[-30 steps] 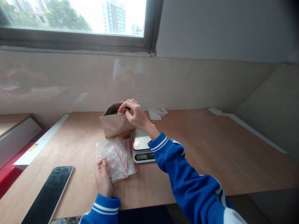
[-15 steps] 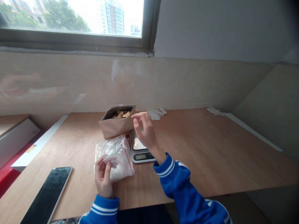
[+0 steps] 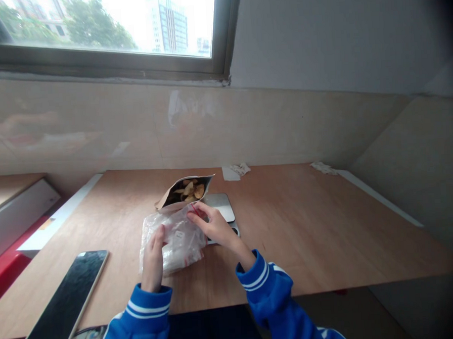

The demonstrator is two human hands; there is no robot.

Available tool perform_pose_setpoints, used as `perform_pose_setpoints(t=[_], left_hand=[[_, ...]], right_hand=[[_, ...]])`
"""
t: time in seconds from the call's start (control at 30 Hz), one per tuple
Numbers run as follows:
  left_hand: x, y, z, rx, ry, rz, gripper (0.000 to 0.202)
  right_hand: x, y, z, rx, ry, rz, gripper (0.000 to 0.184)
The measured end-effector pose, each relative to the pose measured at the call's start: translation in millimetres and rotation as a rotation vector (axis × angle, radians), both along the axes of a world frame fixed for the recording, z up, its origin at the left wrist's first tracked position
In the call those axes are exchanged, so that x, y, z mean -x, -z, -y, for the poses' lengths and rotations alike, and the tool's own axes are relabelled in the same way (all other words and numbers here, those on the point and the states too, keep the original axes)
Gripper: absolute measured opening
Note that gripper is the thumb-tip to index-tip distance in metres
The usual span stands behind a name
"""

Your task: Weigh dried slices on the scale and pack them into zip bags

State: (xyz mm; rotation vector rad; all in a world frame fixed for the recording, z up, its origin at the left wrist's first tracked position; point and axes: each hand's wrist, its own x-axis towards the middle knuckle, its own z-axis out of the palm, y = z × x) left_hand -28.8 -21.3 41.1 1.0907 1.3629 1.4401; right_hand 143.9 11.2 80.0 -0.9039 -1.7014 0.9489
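A clear plastic zip bag (image 3: 179, 237) with a red seal strip is between my hands, crumpled and lifted at its top edge. My right hand (image 3: 216, 226) pinches the bag's upper right corner by the red strip. At its left side, my left hand (image 3: 153, 257) grips the bag, its fingers partly hidden. Right behind stands an open brown paper bag (image 3: 170, 195), its mouth tipped toward me, holding dried slices (image 3: 191, 190). A small kitchen scale (image 3: 221, 206) lies to the right, partly covered by my right hand and the plastic.
A large phone (image 3: 66, 304) lies at the left front of the wooden table (image 3: 313, 225). White paper scraps (image 3: 231, 173) and a crumpled tissue (image 3: 324, 168) lie along the back edge, near the wall. A red stool (image 3: 7, 272) stands beyond the left edge.
My right hand has come down from beside the paper bag and pinched the zip bag's corner, lifting it. The paper bag now tips more toward me. My left hand has turned upright.
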Motion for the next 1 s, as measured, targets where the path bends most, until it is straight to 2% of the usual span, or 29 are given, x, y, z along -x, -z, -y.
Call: perform_pose_setpoints(t=[0.2,0.37,0.47,0.53,0.57,0.67,0.7,0.77,0.87,0.93,1.0], left_hand=[[4.4,-26.7,-11.8,-0.094,-0.047,-0.222,0.045],[3.2,-46.3,-20.5,-0.173,-0.204,-0.607,0.035],[19.6,-50.3,-30.1,-0.262,-0.17,-0.774,0.033],[35.3,-47.0,-36.4,-0.273,-0.129,-0.829,0.035],[42.8,-43.5,-38.9,-0.264,-0.107,-0.855,0.035],[57.4,-27.8,-44.4,-0.206,-0.016,-0.953,0.037],[59.3,-21.9,-45.9,-0.186,0.012,-0.996,0.036],[60.1,-11.0,-49.6,-0.139,0.046,-1.082,0.035],[60.9,-2.1,-56.8,-0.086,0.095,-1.145,0.037],[65.2,-1.9,-61.1,-0.087,0.142,-1.137,0.039],[72.8,-4.4,-63.2,-0.1,0.131,-1.101,0.043]], right_hand=[[7.3,11.5,-9.6,0.002,0.082,-0.058,0.018],[20.0,20.3,-20.9,0.053,0.161,-0.066,0.025],[21.1,23.0,-24.7,0.02,0.148,-0.021,0.028],[16.7,21.1,-25.0,-0.027,0.166,0.023,0.033],[13.2,17.9,-24.7,-0.085,0.225,0.047,0.037],[-0.2,-2.6,-24.4,-0.377,0.466,0.173,0.056],[-4.9,-12.6,-25.2,-0.475,0.501,0.245,0.065],[-13.2,-34.3,-29.0,-0.605,0.447,0.423,0.077],[-20.5,-60.2,-38.5,-0.653,0.292,0.646,0.083],[-20.7,-66.5,-45.0,-0.62,0.214,0.715,0.076],[-16.3,-63.6,-49.7,-0.572,0.207,0.734,0.063]])
